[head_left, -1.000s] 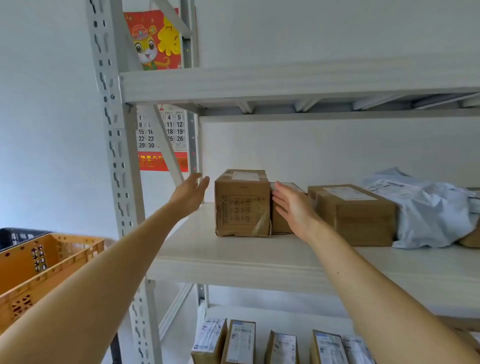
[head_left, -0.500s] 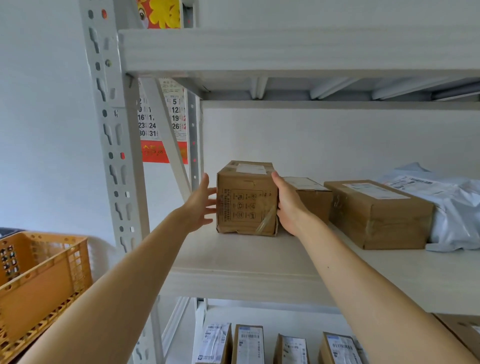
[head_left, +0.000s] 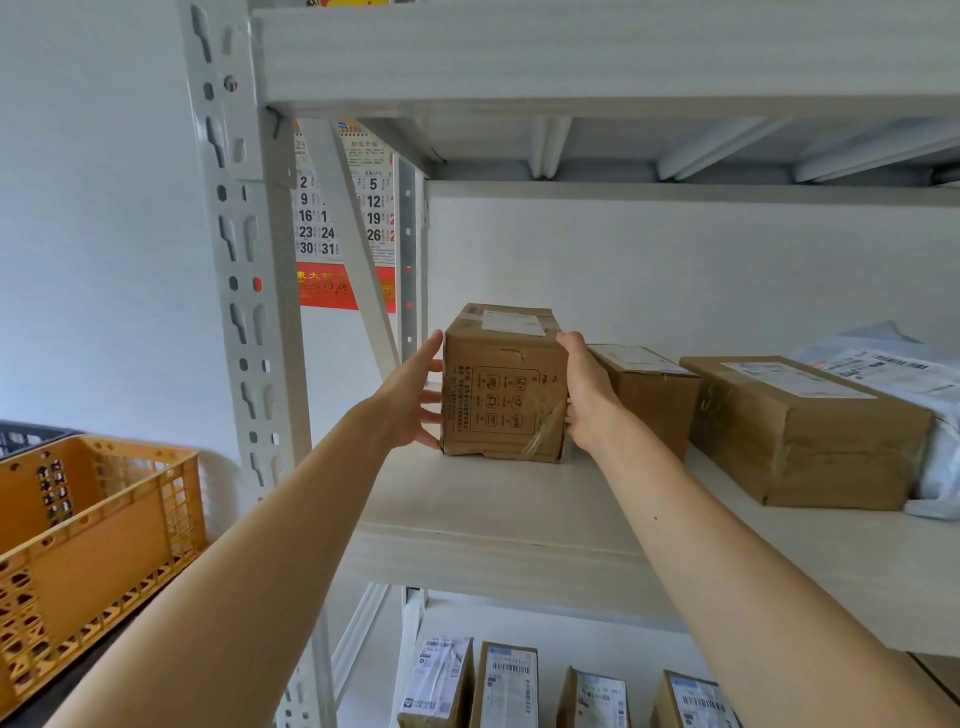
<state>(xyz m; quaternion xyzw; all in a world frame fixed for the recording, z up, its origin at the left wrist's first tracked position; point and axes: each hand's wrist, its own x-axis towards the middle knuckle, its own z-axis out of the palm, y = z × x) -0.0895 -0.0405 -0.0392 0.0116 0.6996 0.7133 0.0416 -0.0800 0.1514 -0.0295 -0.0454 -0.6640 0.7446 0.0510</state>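
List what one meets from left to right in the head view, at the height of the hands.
Orange crate, shelf post, left hand, tall box, right hand, small box, large box, grey mailer bag.

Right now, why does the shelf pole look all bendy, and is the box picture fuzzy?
Head view: the wide-angle lens bows the grey metal shelf post; head view: light is soft and even, with faint shadows; head view: the brown cardboard box between the left hand and right hand is sharp, its printed symbols clear, though its label text is unreadable.
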